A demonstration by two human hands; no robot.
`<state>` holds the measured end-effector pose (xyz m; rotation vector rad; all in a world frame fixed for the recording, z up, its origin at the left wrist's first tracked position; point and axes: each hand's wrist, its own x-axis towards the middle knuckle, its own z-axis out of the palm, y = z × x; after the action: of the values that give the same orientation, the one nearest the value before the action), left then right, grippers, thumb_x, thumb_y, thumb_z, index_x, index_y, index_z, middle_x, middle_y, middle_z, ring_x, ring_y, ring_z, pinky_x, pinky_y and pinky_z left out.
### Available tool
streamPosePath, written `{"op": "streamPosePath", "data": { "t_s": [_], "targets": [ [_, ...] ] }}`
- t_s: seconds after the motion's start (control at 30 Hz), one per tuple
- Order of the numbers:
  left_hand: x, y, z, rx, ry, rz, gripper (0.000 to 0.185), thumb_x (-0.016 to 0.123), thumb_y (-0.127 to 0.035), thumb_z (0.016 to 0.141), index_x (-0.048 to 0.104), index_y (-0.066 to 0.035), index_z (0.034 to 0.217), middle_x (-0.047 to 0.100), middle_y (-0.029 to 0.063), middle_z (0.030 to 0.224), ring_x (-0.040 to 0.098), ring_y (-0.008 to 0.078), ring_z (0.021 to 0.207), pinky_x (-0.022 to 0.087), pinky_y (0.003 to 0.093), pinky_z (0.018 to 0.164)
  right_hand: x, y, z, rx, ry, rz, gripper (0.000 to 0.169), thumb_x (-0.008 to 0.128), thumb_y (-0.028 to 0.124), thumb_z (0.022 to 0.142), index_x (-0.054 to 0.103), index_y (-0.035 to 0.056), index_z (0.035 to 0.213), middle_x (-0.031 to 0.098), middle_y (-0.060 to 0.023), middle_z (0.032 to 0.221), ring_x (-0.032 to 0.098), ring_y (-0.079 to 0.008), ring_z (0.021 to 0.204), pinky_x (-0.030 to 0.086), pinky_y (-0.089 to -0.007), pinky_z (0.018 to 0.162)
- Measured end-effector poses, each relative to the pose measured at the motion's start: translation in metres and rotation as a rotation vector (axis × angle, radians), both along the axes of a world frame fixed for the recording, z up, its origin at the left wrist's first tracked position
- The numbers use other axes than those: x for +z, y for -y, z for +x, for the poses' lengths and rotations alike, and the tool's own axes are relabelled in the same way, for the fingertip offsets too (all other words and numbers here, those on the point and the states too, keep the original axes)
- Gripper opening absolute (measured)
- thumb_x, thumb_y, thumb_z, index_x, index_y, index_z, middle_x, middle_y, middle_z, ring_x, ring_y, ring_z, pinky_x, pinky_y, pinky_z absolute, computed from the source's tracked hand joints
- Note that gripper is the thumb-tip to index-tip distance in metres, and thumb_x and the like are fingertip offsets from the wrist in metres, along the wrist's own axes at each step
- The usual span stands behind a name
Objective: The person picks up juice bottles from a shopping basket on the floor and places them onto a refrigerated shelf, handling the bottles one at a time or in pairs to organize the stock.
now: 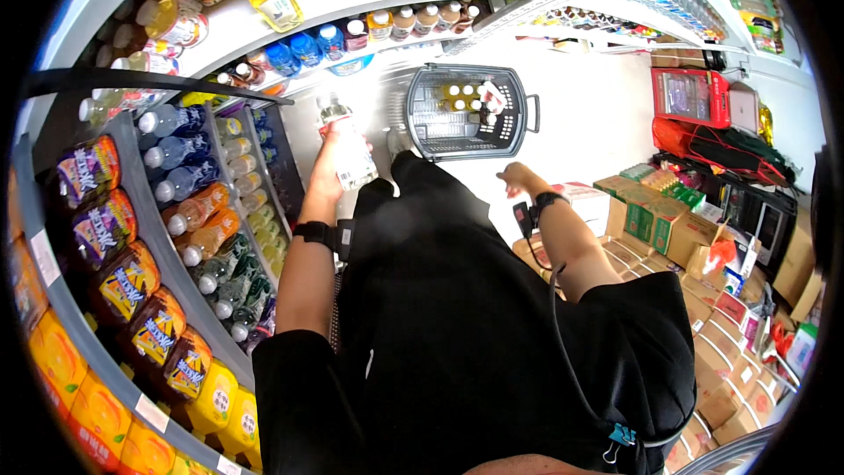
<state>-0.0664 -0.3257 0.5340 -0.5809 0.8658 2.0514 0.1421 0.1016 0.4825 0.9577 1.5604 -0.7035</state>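
My left hand [331, 161] is wrapped around a clear plastic drink bottle [356, 158] with a pale label, its cap end pointing away from me. To the right of it, a dark grey plastic shopping basket [428, 140] stands on the bright floor. Inside the basket are several white-capped bottles of yellow drink [455, 104] and a white-and-red item [493, 97]. My right hand [519, 178] hangs below the basket's right end, apart from it, fingers loosely bent and nothing visible in them.
Shelves of bottled drinks [191, 181] curve along my left, with juice cartons [99, 412] nearest me. More bottles [330, 43] line the shelf ahead. Cardboard boxes [712, 349] are stacked at right, beside a microwave oven [752, 211] and a red box [691, 97].
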Motion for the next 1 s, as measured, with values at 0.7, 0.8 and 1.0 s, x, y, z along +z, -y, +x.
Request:
{"op": "streamPosePath", "data": {
  "t_s": [0.7,0.8,1.0],
  "targets": [
    [-0.349,-0.17,0.183,0.311,0.182,-0.204,0.068,0.056,-0.063,0.094,0.054,-0.004,0.129,0.068,0.0146,0.102,0.07,0.0283,0.091,0.059,0.0411,0.079,-0.506,-0.103,-0.123,0.675,-0.592,0.364,0.063,0.061,0.045,0.093,0.044,0.0007,0.135,0.067,-0.031,0.109,0.065,-0.045,0.105,0.053,-0.0511,0.091],
    [-0.357,-0.177,0.198,0.233,0.143,-0.183,0.077,0.07,-0.064,0.084,0.055,-0.001,0.127,0.068,0.0142,0.104,0.071,0.0268,0.092,0.059,0.0388,0.08,-0.538,-0.107,-0.125,0.765,-0.568,0.375,0.065,0.062,0.048,0.093,0.046,-0.0022,0.132,0.065,-0.0322,0.115,0.065,-0.0441,0.105,0.053,-0.0507,0.09],
    [-0.311,-0.185,0.203,0.153,0.173,-0.188,0.086,0.073,-0.068,0.079,0.053,-0.002,0.131,0.068,0.0152,0.111,0.071,0.0256,0.09,0.059,0.0386,0.079,-0.44,-0.135,-0.074,0.231,-0.696,0.238,0.045,0.053,0.039,0.099,0.066,-0.004,0.099,0.064,-0.014,0.064,0.07,-0.0324,0.069,0.054,-0.0426,0.062]
  ]
}}
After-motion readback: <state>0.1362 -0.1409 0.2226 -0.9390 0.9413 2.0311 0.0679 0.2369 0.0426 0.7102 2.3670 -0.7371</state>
